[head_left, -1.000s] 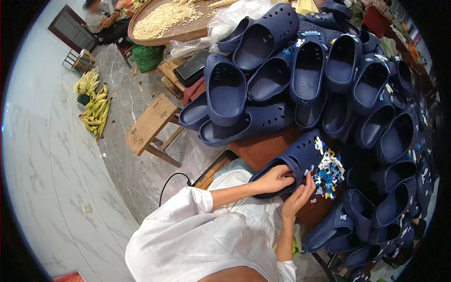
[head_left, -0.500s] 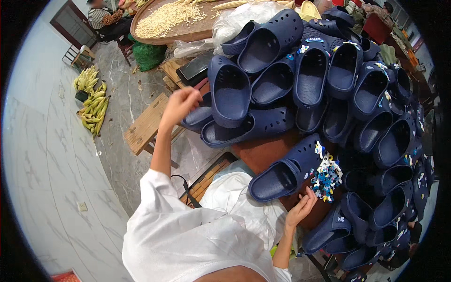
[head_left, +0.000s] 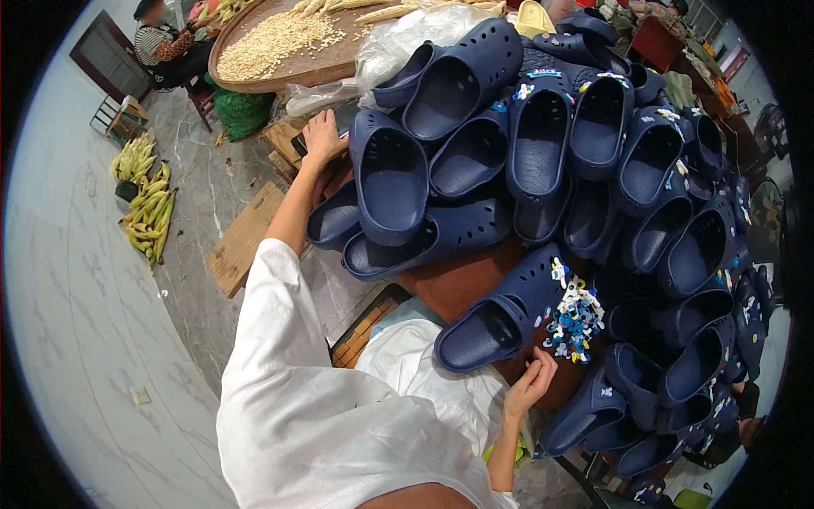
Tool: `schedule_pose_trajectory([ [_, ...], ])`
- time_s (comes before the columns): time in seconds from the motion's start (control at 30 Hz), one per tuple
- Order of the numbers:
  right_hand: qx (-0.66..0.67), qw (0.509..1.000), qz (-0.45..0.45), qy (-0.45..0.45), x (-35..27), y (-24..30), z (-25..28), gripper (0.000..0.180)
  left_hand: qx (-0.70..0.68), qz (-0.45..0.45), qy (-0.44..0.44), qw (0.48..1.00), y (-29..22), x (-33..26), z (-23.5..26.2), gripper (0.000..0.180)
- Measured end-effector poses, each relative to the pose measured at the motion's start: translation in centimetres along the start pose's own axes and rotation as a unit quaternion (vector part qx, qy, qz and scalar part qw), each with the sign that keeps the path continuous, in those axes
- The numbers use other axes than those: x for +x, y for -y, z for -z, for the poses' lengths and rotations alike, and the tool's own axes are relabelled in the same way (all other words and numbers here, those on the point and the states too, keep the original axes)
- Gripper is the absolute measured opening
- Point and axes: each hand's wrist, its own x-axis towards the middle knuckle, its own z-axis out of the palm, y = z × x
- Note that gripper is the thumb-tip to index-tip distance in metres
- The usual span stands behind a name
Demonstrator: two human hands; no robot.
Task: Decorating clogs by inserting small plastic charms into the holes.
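My left hand reaches out to the far left, its fingers spread and lying over a black flat phone-like device, which it mostly covers. Close to my body, my right hand rests with loosely bent fingers and nothing visible in them. Just beyond its fingertips is a heap of small blue, white and yellow shoe charms. A navy clog lies tilted beside the heap, over the edge of my lap, with a few charms fixed on its toe. Neither hand touches this clog.
Many navy clogs are piled across the brown table, some bearing charms. Beyond them are a plastic bag and a round tray of corn kernels. A wooden bench stands left; corn cobs lie on the floor. Other people sit farther back.
My left hand has moved farther away and come down over the black device, its fingers now spread. My right hand stays beside the charms. The whole view has shifted slightly.
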Motion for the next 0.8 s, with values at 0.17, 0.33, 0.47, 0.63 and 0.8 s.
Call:
schedule_pose_trajectory([
  [0.17,-0.032,0.999,0.015,-0.021,0.4,-0.9,0.8,0.029,0.028,-0.013,0.019,0.999,-0.2,0.8,0.7,0.079],
  [0.33,-0.070,0.995,0.043,-0.056,1.4,-0.8,1.6,0.028,0.035,-0.027,0.030,0.999,-0.1,0.7,1.6,0.080],
  [0.47,-0.135,0.984,0.061,-0.104,1.8,-2.3,2.3,0.027,0.013,-0.027,0.015,0.999,0.3,-0.1,2.0,0.086],
  [0.63,-0.199,0.971,0.048,-0.124,1.8,-3.7,2.7,0.030,0.010,-0.006,0.008,1.000,0.7,-0.6,2.0,0.090],
  [0.8,-0.234,0.965,0.057,-0.107,1.6,-5.0,2.9,0.032,0.009,0.020,0.037,0.999,0.0,-0.6,2.5,0.088],
])
